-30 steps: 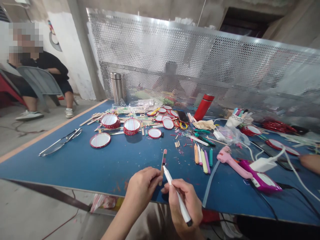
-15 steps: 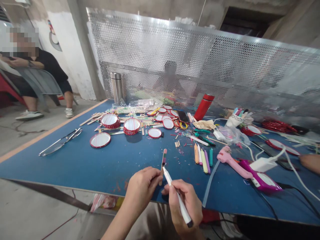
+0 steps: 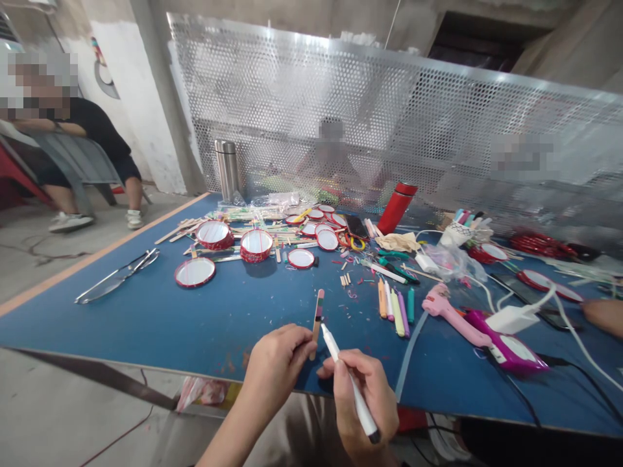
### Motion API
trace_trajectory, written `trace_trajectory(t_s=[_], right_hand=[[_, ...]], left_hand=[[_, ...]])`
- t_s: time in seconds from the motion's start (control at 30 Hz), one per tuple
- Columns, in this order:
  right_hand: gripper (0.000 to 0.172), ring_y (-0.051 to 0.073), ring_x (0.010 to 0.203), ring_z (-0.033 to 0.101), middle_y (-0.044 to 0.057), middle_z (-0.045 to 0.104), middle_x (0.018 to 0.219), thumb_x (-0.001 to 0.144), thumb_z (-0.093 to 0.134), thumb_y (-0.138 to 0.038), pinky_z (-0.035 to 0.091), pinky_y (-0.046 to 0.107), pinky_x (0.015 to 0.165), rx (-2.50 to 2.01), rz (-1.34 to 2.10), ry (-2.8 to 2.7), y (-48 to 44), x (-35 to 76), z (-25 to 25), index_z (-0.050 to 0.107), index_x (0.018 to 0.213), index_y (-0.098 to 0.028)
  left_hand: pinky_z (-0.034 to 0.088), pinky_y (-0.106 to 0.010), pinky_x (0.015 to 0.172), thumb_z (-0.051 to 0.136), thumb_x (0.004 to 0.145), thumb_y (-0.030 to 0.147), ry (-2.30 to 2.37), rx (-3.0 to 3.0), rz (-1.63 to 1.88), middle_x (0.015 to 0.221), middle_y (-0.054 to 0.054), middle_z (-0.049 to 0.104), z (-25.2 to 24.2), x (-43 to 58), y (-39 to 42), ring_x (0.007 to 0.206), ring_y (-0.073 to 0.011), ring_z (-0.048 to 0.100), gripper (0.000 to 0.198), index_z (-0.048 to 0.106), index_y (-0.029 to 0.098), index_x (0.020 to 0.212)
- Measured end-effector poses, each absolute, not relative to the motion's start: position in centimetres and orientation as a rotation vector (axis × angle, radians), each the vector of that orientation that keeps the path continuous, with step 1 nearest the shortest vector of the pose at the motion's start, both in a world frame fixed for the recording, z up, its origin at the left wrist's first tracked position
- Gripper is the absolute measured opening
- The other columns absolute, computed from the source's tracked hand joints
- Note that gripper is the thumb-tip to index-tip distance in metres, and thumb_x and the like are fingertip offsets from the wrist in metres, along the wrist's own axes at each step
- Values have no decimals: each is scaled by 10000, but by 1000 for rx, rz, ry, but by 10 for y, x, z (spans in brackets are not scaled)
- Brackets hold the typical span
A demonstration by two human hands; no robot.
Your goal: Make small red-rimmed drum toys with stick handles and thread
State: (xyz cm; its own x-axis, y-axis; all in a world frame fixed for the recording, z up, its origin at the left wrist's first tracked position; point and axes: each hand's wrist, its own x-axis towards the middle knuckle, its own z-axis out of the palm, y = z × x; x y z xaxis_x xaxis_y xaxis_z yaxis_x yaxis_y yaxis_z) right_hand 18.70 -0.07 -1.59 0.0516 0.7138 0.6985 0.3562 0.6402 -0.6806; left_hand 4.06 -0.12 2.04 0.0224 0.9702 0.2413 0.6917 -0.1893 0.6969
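My left hand (image 3: pixel 282 357) pinches the lower part of a flat wooden craft stick (image 3: pixel 316 331), held upright over the near edge of the table. Bands of pink, green and dark colour cover the stick's upper half. In my right hand (image 3: pixel 365 395) is a white marker pen (image 3: pixel 353 389) with a dark rear end. Its tip points up and left, just beside the stick with a small gap. To the right of my hands lie several coloured markers (image 3: pixel 399 310) in a row on the blue table (image 3: pixel 204 331).
Round red-rimmed mirrors (image 3: pixel 195 272) and loose sticks cover the table's back. A steel flask (image 3: pixel 226 172) and a red bottle (image 3: pixel 396 207) stand before a perforated metal panel (image 3: pixel 292 91). A pink tool (image 3: pixel 457 321) and cables lie right. A person (image 3: pixel 97 130) sits at left.
The marker's tip has come off the stick, slightly right and down, with my right hand shifting the same way. A dark band shows more clearly on the stick. My left hand has barely moved.
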Motion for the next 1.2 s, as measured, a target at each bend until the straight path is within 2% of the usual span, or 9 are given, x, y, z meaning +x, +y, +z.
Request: trace_trajectory(t_s=[0.5,0.8,1.03,1.2], right_hand=[[66,122,539,650,-33,671,651,861,549,-171,523,228,565,-941,297,-1576,-2,186,-9,591,892,-213],[109,121,593,667,-9,691,715,859,559,-156,535,232,618,-901,345,-1590,0,187,-14,593,953,-200],[70,129,554,656,-15,673,651,857,543,-158,528,237,580,-926,291,-1559,-3,185,-7,591,890,-198],[85,124,568,665,-13,691,688,855,557,-156,529,229,597,-914,305,-1575,-2,184,-6,596,915,-202]], left_hand=[[404,-202,618,560,861,160,1713,1914,969,705,7,672,22,41,-1,683,-133,615,170,657,175,723],[418,-210,616,530,858,184,1701,1931,970,717,-4,677,22,40,-1,681,-138,617,182,666,186,738],[420,-208,606,534,846,171,1711,1929,984,698,-1,678,23,41,-1,670,-138,620,186,665,193,717],[421,-205,601,539,850,168,1709,1946,997,702,-2,681,23,41,-2,664,-137,620,183,669,189,723]])
